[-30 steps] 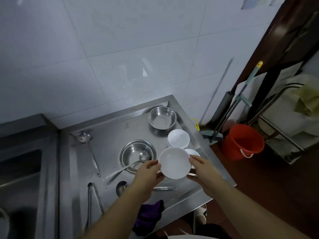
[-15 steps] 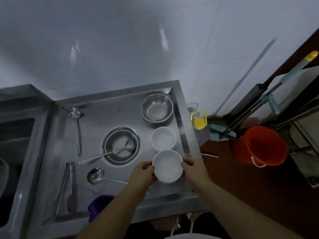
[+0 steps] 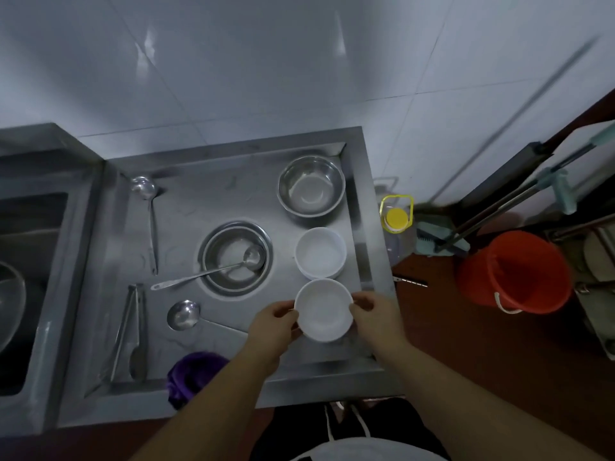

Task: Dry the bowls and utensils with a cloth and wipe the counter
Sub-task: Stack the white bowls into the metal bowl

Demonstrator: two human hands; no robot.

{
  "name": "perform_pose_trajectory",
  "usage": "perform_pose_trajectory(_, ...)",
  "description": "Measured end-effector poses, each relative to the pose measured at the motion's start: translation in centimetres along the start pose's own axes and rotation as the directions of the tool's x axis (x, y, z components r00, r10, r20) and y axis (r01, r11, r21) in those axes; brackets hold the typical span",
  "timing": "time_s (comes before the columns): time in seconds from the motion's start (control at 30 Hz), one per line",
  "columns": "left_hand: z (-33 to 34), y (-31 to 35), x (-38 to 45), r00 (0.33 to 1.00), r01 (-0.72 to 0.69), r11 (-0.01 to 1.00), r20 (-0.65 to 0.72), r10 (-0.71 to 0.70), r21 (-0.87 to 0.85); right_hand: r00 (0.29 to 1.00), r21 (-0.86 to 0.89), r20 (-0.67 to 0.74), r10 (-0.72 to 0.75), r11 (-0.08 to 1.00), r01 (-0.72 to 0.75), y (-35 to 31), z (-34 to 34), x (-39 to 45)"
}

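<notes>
As seen from above, the stainless-steel counter (image 3: 206, 181) with its raised rim fills the middle of the view, abutting a sink (image 3: 30, 227) at the left and a white tiled wall (image 3: 266, 61) behind. An orange bucket (image 3: 514, 272) stands on the floor to the right. On the counter, a steel bowl (image 3: 311, 186) sits at the far right corner; a second steel bowl (image 3: 236, 257), centre, contains a ladle (image 3: 213, 271). A white bowl (image 3: 320, 252) rests just beyond the white bowl (image 3: 323, 309) held at the near right, the left hand (image 3: 271, 327) and right hand (image 3: 377, 316) each with fingers closed on its rim from opposite sides. A purple cloth (image 3: 193, 375) lies bunched at the near edge. Tongs (image 3: 128, 331), a spoon (image 3: 186, 314) and another ladle (image 3: 148, 211) lie to the left.
</notes>
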State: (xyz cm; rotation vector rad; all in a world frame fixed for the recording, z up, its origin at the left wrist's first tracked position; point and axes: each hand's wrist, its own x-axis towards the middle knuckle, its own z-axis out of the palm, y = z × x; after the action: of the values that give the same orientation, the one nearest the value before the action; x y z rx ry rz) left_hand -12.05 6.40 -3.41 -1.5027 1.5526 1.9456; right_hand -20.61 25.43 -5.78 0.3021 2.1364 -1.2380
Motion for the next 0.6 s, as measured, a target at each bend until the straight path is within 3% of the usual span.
perform_pose_trajectory(0.13, -0.8, -0.3, 0.8, 0.999, 0.007, 1.0, 0.049, -0.008, 0.003, 1.0, -0.03, -0.021, 0.022, 0.999, -0.023, 0.3, 0.7, -0.1)
perform_pose_trajectory(0.33, -1.9, 0.3, 2.7, 0.993, 0.032, 0.989, 0.111, -0.049, 0.147, 0.991, 0.014, -0.091, 0.098, 0.995, -0.097, -0.2, 0.8, 0.7)
perform_pose_trajectory(0.47, -2.4, 2.7, 5.3, 0.998, 0.012, 0.995, 0.064, -0.019, 0.102, 0.975, 0.156, -0.153, 0.162, 0.978, -0.138, -2.0, 0.0, 3.7)
perform_pose_trajectory(0.6, -1.7, 5.9, 7.0, 0.995, 0.02, 1.0, 0.094, -0.02, 0.009, 0.977, 0.331, -0.054, 0.209, 0.926, -0.179, -3.9, 0.5, 7.1)
